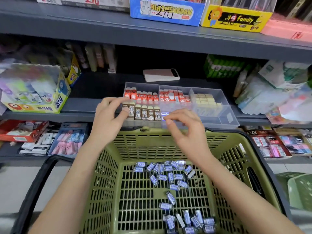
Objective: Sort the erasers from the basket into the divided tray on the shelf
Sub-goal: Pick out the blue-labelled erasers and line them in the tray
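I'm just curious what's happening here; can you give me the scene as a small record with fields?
tray: clear, divided, on the shelf, part filled
basket: green, below the tray, holds loose blue erasers
left hand: at the brown erasers in the tray, grip unclear
right hand: curled fingers at the tray's front middle compartment, hold blurred

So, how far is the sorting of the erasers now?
Done: four tray sections hold rows, red, cream and brown 2B. In hand: the right hand pinches a blue eraser at the front middle section; the left hand touches the 2B row. Left: many blue erasers lie in the basket.
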